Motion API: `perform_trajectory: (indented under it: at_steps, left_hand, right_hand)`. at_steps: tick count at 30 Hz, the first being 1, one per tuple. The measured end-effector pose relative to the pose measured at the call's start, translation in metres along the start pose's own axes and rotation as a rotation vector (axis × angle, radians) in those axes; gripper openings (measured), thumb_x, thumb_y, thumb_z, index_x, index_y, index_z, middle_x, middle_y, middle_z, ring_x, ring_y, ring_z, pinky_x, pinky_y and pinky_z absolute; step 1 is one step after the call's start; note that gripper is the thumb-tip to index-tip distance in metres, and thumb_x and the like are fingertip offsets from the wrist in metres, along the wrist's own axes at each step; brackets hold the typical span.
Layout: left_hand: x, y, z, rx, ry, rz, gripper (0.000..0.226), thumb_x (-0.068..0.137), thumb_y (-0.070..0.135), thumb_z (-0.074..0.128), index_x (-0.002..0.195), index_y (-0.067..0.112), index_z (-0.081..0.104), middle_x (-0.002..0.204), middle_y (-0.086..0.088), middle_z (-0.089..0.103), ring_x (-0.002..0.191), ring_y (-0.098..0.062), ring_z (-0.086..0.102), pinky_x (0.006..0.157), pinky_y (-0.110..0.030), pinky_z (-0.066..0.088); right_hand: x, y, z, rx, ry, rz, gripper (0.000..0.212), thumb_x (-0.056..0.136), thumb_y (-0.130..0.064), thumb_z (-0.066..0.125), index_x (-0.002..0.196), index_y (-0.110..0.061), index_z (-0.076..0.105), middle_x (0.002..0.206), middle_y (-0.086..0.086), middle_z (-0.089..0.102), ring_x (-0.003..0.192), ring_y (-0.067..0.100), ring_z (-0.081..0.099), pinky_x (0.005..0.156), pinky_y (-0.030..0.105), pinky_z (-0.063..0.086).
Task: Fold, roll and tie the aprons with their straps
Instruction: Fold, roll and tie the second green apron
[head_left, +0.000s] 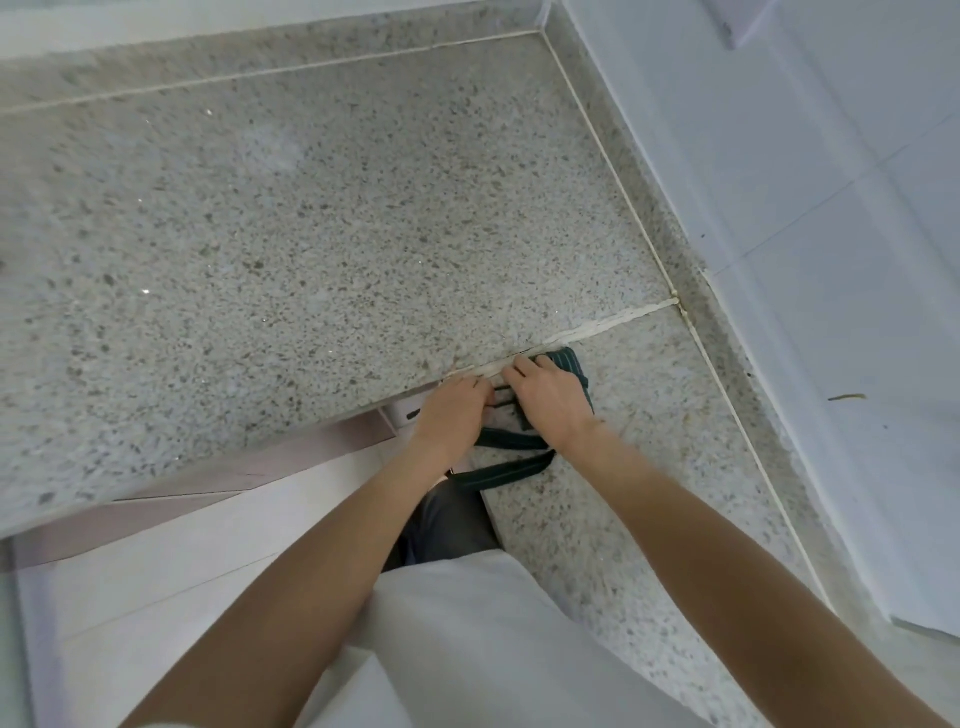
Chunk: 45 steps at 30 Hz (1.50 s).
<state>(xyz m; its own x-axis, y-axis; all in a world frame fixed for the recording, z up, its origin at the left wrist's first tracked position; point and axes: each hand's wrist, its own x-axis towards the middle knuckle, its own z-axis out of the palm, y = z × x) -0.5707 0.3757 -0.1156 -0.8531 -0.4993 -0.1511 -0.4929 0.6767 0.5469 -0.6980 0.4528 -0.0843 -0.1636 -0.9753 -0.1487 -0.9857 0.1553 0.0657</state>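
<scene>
In the head view, a speckled granite counter (311, 234) filled most of the scene, meeting a pale tiled wall (831, 182) on the right. Near the counter's near edge, right of centre, lay a rolled dark green striped apron (571, 366), mostly hidden under the hands. The right hand (553, 400) rested on top of the roll with its fingers curled over it, pressing it to the counter. The left hand (457, 410) sat just beside it on the left, its fingers bent and pinching a dark strap (501, 397) between the two hands. A longer length of the strap (511, 467) looped across the counter nearer the person, below the right wrist, reaching the counter edge. Left of the left hand, a small white object (402, 413) showed below the counter edge; what it was could not be told.
</scene>
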Motion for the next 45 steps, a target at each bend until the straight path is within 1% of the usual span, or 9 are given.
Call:
perform_trajectory:
  at_steps: [3, 6, 13, 20, 25, 31, 37, 41, 45]
  left_hand:
    - [-0.002, -0.002, -0.007, -0.059, 0.013, -0.033, 0.017, 0.095, 0.018, 0.048, 0.105, 0.010, 0.060, 0.104, -0.008, 0.060, 0.096, -0.023, 0.055, 0.079, -0.033, 0.042]
    - [-0.001, -0.004, -0.016, -0.122, 0.048, -0.041, 0.015, 0.093, 0.013, 0.050, 0.103, 0.011, 0.060, 0.102, -0.008, 0.061, 0.093, -0.025, 0.056, 0.079, -0.038, 0.045]
    - [0.009, 0.005, -0.033, -0.240, 0.177, -0.027, 0.014, 0.083, 0.016, 0.068, 0.093, 0.016, 0.057, 0.090, 0.003, 0.066, 0.082, -0.013, 0.061, 0.077, -0.034, 0.051]
    - [0.004, 0.005, -0.040, -0.300, 0.420, -0.036, 0.016, 0.094, 0.016, 0.051, 0.104, 0.018, 0.063, 0.103, 0.004, 0.065, 0.095, -0.012, 0.055, 0.083, -0.028, 0.045]
    - [-0.004, -0.002, -0.029, -0.393, 0.087, -0.139, 0.031, 0.089, -0.002, 0.047, 0.100, 0.016, 0.070, 0.099, -0.001, 0.069, 0.088, -0.016, 0.061, 0.075, -0.026, 0.044]
    - [-0.003, 0.002, -0.013, -0.628, -0.095, -0.192, 0.036, 0.073, -0.009, 0.057, 0.103, 0.010, 0.064, 0.102, -0.005, 0.068, 0.096, -0.018, 0.062, 0.086, -0.031, 0.048]
    - [-0.004, 0.004, -0.009, -0.636, -0.058, -0.212, 0.016, 0.085, 0.016, 0.065, 0.099, 0.013, 0.070, 0.095, 0.004, 0.068, 0.088, -0.008, 0.061, 0.073, -0.013, 0.043]
    - [-0.008, 0.002, -0.019, -0.655, -0.108, -0.207, 0.014, 0.090, 0.019, 0.058, 0.092, 0.015, 0.071, 0.098, 0.001, 0.070, 0.089, -0.009, 0.060, 0.076, -0.015, 0.042]
    - [-0.012, 0.002, -0.014, -0.624, -0.015, -0.197, 0.009, 0.090, 0.019, 0.060, 0.090, 0.012, 0.066, 0.090, 0.000, 0.068, 0.083, -0.009, 0.062, 0.075, -0.014, 0.045]
  right_hand:
    - [-0.002, -0.004, 0.000, 0.094, 0.034, 0.099, 0.037, 0.045, -0.004, 0.086, 0.073, -0.010, 0.062, 0.069, 0.005, 0.061, 0.059, 0.024, 0.061, 0.040, 0.023, 0.042]
    - [0.001, -0.001, -0.001, 0.310, 0.085, 0.151, 0.002, 0.082, -0.008, 0.063, 0.083, -0.008, 0.062, 0.081, 0.008, 0.064, 0.074, 0.029, 0.061, 0.051, 0.031, 0.042]
    - [0.005, -0.006, -0.005, 0.399, -0.128, 0.129, 0.020, 0.088, -0.021, 0.049, 0.103, -0.014, 0.060, 0.100, 0.004, 0.062, 0.090, 0.023, 0.058, 0.065, 0.033, 0.045]
    - [0.005, -0.001, -0.012, 0.692, -0.225, 0.250, 0.036, 0.093, -0.033, 0.054, 0.060, -0.027, 0.040, 0.059, -0.010, 0.045, 0.060, 0.014, 0.046, 0.061, 0.031, 0.037]
    - [0.001, 0.004, -0.015, 0.739, -0.254, 0.123, 0.010, 0.086, -0.026, 0.065, 0.081, -0.017, 0.066, 0.076, -0.009, 0.060, 0.071, 0.010, 0.051, 0.069, 0.025, 0.038]
    - [-0.010, 0.007, -0.012, 0.753, -0.089, 0.095, 0.015, 0.072, 0.002, 0.067, 0.082, -0.009, 0.068, 0.080, -0.009, 0.060, 0.077, 0.009, 0.053, 0.068, 0.007, 0.033]
    - [-0.017, -0.009, -0.003, 0.484, 0.098, 0.087, 0.021, 0.072, 0.005, 0.062, 0.088, -0.007, 0.063, 0.087, 0.006, 0.065, 0.082, 0.026, 0.059, 0.069, 0.038, 0.051]
    - [-0.026, -0.021, 0.008, 0.370, 0.217, 0.135, 0.026, 0.067, 0.007, 0.067, 0.086, -0.010, 0.061, 0.088, 0.004, 0.059, 0.076, 0.022, 0.054, 0.050, 0.031, 0.046]
    - [-0.024, -0.028, -0.002, 0.627, 0.197, 0.341, 0.014, 0.082, -0.027, 0.055, 0.082, -0.013, 0.054, 0.074, 0.000, 0.052, 0.064, 0.012, 0.045, 0.059, 0.035, 0.036]
